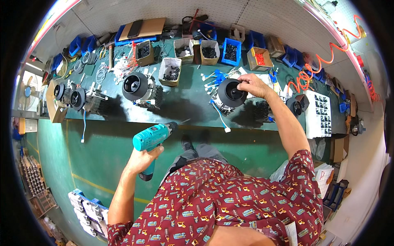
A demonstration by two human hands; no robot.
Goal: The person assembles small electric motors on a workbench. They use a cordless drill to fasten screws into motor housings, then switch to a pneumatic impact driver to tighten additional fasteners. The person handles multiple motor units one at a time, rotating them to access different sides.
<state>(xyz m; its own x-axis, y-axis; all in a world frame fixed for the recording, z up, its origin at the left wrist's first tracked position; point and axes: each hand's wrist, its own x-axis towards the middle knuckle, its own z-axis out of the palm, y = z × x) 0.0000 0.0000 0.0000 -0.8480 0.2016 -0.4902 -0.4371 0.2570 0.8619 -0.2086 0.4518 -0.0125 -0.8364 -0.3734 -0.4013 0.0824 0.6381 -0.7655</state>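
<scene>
My left hand (143, 159) grips a teal cordless drill (152, 137) in front of the bench edge, its thin bit pointing right. My right hand (253, 85) reaches to a black round fan housing (226, 95) on the bench, fingertips pinched at its central opening. What those fingers hold, if anything, is too small to make out. Beneath that housing sits a metal motor body, with a white-plugged cable (224, 125) hanging over the edge. A similar fan unit (135, 87) stands to the left, its black ring facing up.
More fan units (78, 99) stand at the bench's left end. Along the back are cardboard boxes (169, 70) of black parts, a blue bin (231, 52) and a box of red parts (259, 58). A white tray (318, 115) of black parts lies right, below an orange coiled hose (304, 78).
</scene>
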